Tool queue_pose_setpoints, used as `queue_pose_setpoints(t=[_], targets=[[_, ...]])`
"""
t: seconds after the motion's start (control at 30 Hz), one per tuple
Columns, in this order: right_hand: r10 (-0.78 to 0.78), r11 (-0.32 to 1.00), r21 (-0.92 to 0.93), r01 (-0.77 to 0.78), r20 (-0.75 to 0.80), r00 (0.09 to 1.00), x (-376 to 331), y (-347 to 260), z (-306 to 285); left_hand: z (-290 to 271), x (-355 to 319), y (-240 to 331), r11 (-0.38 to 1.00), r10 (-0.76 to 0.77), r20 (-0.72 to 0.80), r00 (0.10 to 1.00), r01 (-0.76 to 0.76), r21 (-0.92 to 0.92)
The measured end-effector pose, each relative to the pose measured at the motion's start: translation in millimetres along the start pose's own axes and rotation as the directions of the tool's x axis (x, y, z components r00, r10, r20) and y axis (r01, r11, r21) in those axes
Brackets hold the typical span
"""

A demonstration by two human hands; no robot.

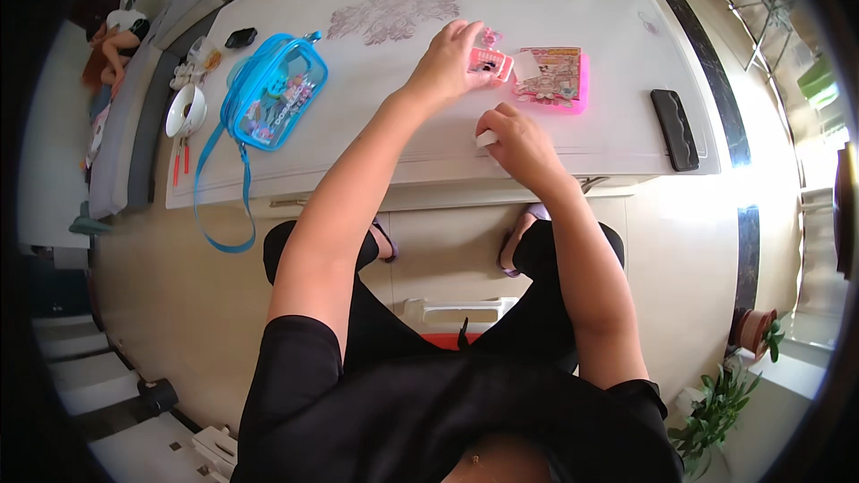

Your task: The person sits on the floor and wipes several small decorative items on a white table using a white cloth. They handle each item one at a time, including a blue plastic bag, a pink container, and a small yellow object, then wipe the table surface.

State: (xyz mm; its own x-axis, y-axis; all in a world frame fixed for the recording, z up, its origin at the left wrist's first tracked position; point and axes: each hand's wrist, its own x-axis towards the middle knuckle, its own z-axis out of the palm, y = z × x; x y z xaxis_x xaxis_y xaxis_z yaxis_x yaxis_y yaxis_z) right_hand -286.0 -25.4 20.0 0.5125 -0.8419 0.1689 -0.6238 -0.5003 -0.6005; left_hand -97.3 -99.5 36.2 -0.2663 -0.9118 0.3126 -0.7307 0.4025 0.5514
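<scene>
A white table (pixel 555 0) is seen from above. A small pink card (pixel 490 63) is pinched in the left hand (pixel 447 67) fingers, just left of the pink box (pixel 557 80). A white scrap (pixel 486 138) is clamped under the right hand (pixel 519 145), nearer the table's front edge.

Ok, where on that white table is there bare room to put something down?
The table is bare between the pink box and the black phone, and along the far edge beyond the grey pattern. Also free between the blue pouch and the left hand. Crowded around both hands; right hand holds something small and white.
</scene>
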Motion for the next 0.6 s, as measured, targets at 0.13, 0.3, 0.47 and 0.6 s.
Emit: queue_pose_setpoints(t=[0.13,0.3,0.47,0.6], targets=[[-0.013,1.0,-0.023,0.013,-0.013,1.0,-1,1,3,20,22,-16,0.997,-0.049,0.033,0.998,0.051,-0.06],[-0.03,0.999,-0.016,0.03,0.033,0.999,2,0,-2,34,54,-50,0.992,-0.124,-0.056,0.991,0.125,0.02],[-0.043,0.999,0.015,0.042,0.072,0.997,9,10,0,24,103,-40,0.98,-0.199,0.229,0.953,0.193,0.05],[-0.087,0.995,0.051,0.084,0.062,0.994,12,10,-5,30,117,-39,0.972,-0.137,0.31,0.941,0.068,0.225]])
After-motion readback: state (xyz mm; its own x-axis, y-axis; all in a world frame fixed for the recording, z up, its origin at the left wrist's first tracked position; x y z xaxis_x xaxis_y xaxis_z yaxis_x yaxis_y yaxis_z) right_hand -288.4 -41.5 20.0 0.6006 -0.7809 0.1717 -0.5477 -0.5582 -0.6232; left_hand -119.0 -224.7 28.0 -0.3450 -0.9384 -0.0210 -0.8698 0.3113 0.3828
